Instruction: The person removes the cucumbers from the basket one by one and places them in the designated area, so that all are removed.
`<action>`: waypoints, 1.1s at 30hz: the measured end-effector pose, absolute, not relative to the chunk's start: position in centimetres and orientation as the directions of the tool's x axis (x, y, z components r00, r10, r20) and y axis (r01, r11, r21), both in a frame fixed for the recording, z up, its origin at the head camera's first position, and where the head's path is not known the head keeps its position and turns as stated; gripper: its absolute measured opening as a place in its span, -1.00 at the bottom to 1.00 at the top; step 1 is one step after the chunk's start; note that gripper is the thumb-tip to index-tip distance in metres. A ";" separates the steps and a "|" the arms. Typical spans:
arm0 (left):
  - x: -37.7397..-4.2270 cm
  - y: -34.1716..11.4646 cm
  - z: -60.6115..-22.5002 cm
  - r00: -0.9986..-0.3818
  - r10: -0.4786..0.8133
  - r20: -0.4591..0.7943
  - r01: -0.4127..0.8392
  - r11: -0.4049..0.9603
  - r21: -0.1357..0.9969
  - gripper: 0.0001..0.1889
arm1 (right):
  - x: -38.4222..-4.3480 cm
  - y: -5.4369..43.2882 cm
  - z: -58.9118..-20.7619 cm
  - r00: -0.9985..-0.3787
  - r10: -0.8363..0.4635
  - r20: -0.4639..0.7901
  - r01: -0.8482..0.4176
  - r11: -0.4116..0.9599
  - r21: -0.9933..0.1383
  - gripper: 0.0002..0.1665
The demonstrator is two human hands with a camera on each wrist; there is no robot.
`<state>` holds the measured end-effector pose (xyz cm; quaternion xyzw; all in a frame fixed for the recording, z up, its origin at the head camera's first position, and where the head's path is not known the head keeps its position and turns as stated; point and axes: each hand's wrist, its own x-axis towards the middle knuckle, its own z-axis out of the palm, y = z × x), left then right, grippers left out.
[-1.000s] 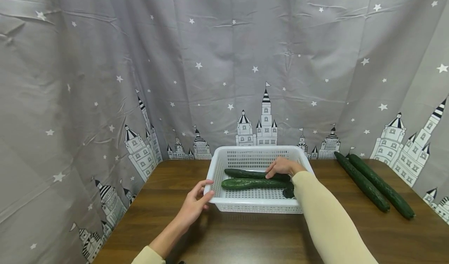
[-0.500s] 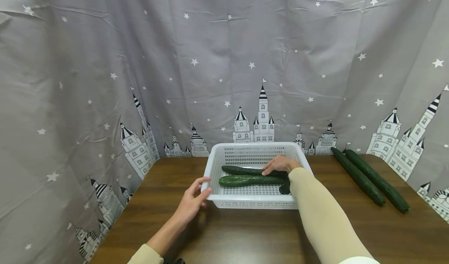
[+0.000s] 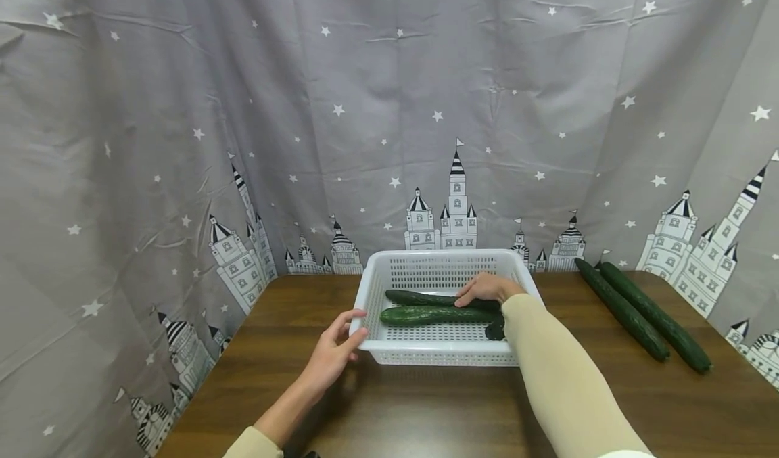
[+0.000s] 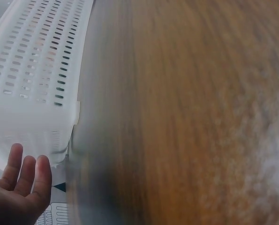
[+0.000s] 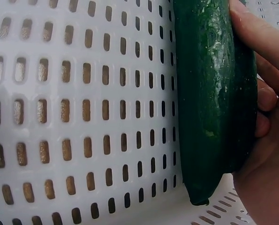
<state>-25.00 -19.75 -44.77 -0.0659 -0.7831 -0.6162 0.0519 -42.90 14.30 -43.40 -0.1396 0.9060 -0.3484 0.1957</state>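
A white perforated plastic basket (image 3: 450, 353) stands on the wooden table with two dark green cucumbers lying lengthwise inside. My right hand (image 3: 487, 289) reaches into the basket and holds the rear cucumber (image 3: 420, 298) near its right part, thumb and fingers round it. The front cucumber (image 3: 429, 316) lies alongside; in the right wrist view this cucumber (image 5: 207, 103) covers part of the held one. My left hand (image 3: 331, 350) touches the basket's left rim near the front corner with thumb and forefinger. Its other fingers (image 4: 26, 176) extend along the outer wall in the left wrist view.
Two more long cucumbers, one on the left (image 3: 621, 309) and one on the right (image 3: 657, 316), lie side by side on the table (image 3: 426, 410) right of the basket. A grey curtain (image 3: 389, 106) printed with stars and castles hangs behind the table. Something small and black (image 3: 495, 329) shows under the right wrist.
The head view has shifted slightly. Both hands keep their places on the rim and the rear cucumber, and the cucumbers have not visibly moved.
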 end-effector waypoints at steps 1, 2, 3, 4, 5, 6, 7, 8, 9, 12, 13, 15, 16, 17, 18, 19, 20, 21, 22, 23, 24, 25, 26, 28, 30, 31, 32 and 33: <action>-25.0 -19.7 -44.8 -0.986 0.038 0.161 0.166 0.229 0.959 -0.59 | -42.9 14.3 -43.4 -0.883 -0.391 -0.260 -0.115 0.716 -0.688 -0.50; -25.0 -19.7 -44.8 -0.986 0.038 0.161 0.165 0.225 0.960 -0.59 | -42.9 14.3 -43.5 -0.883 -0.390 -0.261 -0.112 0.714 -0.691 -0.50; -24.9 -19.6 -44.8 -0.986 0.038 0.160 0.164 0.221 0.961 -0.60 | -43.0 14.3 -43.5 -0.883 -0.390 -0.262 -0.110 0.713 -0.692 -0.50; -24.9 -19.6 -44.8 -0.986 0.039 0.161 0.165 0.218 0.962 -0.59 | -43.0 14.4 -43.5 -0.884 -0.388 -0.260 -0.110 0.714 -0.691 -0.50; -24.9 -19.5 -44.8 -0.986 0.039 0.161 0.166 0.219 0.961 -0.59 | -43.0 14.4 -43.5 -0.886 -0.383 -0.259 -0.104 0.711 -0.695 -0.50; -24.9 -19.5 -44.7 -0.987 0.039 0.159 0.163 0.219 0.962 -0.59 | -43.0 14.4 -43.5 -0.889 -0.380 -0.255 -0.105 0.710 -0.696 -0.50; -24.9 -19.4 -44.8 -0.987 0.037 0.159 0.163 0.221 0.962 -0.59 | -43.0 14.4 -43.6 -0.891 -0.379 -0.251 -0.103 0.706 -0.700 -0.50; -24.9 -19.4 -44.8 -0.987 0.035 0.157 0.161 0.224 0.961 -0.59 | -43.0 14.4 -43.7 -0.892 -0.377 -0.249 -0.100 0.701 -0.706 -0.50; -24.8 -19.4 -44.8 -0.987 0.031 0.156 0.159 0.225 0.961 -0.59 | -43.1 14.4 -43.7 -0.893 -0.376 -0.247 -0.095 0.695 -0.712 -0.51; -24.8 -19.3 -44.9 -0.988 0.025 0.152 0.154 0.225 0.962 -0.60 | -43.1 14.4 -43.9 -0.894 -0.373 -0.247 -0.079 0.676 -0.733 -0.51; -24.8 -19.3 -44.9 -0.988 0.025 0.152 0.154 0.223 0.962 -0.60 | -43.1 14.3 -44.0 -0.895 -0.372 -0.247 -0.076 0.673 -0.736 -0.52; -24.8 -19.3 -44.8 -0.988 0.027 0.153 0.156 0.215 0.964 -0.61 | -43.0 14.2 -43.9 -0.899 -0.368 -0.239 -0.081 0.675 -0.734 -0.52; -24.8 -19.4 -44.8 -0.988 0.030 0.154 0.157 0.211 0.965 -0.61 | -42.9 14.2 -43.8 -0.901 -0.368 -0.232 -0.089 0.679 -0.729 -0.53; -24.8 -19.4 -44.8 -0.987 0.031 0.155 0.158 0.208 0.965 -0.61 | -42.9 14.2 -43.8 -0.901 -0.370 -0.226 -0.099 0.684 -0.723 -0.53; -24.8 -19.4 -44.8 -0.987 0.029 0.160 0.162 0.208 0.965 -0.61 | -42.9 14.1 -43.8 -0.902 -0.372 -0.221 -0.109 0.690 -0.716 -0.54; -24.8 -19.4 -44.8 -0.987 0.029 0.159 0.162 0.206 0.965 -0.61 | -42.9 14.1 -43.7 -0.902 -0.375 -0.215 -0.120 0.694 -0.710 -0.54; -24.8 -19.4 -44.8 -0.987 0.027 0.160 0.162 0.205 0.965 -0.61 | -42.9 14.1 -43.7 -0.901 -0.379 -0.211 -0.127 0.696 -0.707 -0.55; -24.8 -19.4 -44.8 -0.987 0.026 0.160 0.162 0.205 0.965 -0.61 | -42.9 14.1 -43.7 -0.899 -0.385 -0.208 -0.136 0.698 -0.703 -0.55; -24.8 -19.4 -44.8 -0.987 0.025 0.160 0.162 0.205 0.965 -0.61 | -42.9 14.0 -43.7 -0.898 -0.389 -0.207 -0.141 0.699 -0.701 -0.55; -24.8 -19.4 -44.8 -0.987 0.024 0.160 0.161 0.207 0.965 -0.61 | -42.9 14.0 -43.7 -0.896 -0.391 -0.208 -0.143 0.699 -0.700 -0.54; -24.8 -19.4 -44.8 -0.987 0.023 0.160 0.161 0.209 0.965 -0.62 | -42.9 14.0 -43.7 -0.895 -0.394 -0.208 -0.146 0.701 -0.698 -0.54; -24.8 -19.4 -44.7 -0.988 0.024 0.155 0.157 0.209 0.965 -0.62 | -42.9 14.0 -43.7 -0.894 -0.395 -0.210 -0.146 0.702 -0.697 -0.53; -24.7 -19.4 -44.6 -0.988 0.024 0.156 0.157 0.209 0.965 -0.62 | -42.9 13.9 -43.6 -0.895 -0.391 -0.214 -0.141 0.704 -0.696 -0.52; -24.7 -19.4 -44.6 -0.987 0.022 0.159 0.160 0.212 0.964 -0.62 | -42.9 13.9 -43.7 -0.895 -0.388 -0.219 -0.140 0.711 -0.689 -0.49; -24.8 -19.4 -44.5 -0.987 0.021 0.161 0.161 0.211 0.964 -0.63 | -42.9 13.9 -43.6 -0.895 -0.386 -0.221 -0.141 0.718 -0.682 -0.48; -24.8 -19.4 -44.5 -0.987 0.020 0.162 0.163 0.210 0.964 -0.63 | -42.9 13.9 -43.6 -0.896 -0.386 -0.221 -0.143 0.721 -0.678 -0.48; -24.8 -19.4 -44.5 -0.986 0.020 0.164 0.164 0.208 0.964 -0.63 | -42.9 13.9 -43.6 -0.896 -0.386 -0.221 -0.145 0.723 -0.676 -0.48; -24.8 -19.4 -44.5 -0.986 0.018 0.164 0.164 0.208 0.964 -0.63 | -42.9 13.9 -43.6 -0.895 -0.390 -0.218 -0.151 0.722 -0.675 -0.48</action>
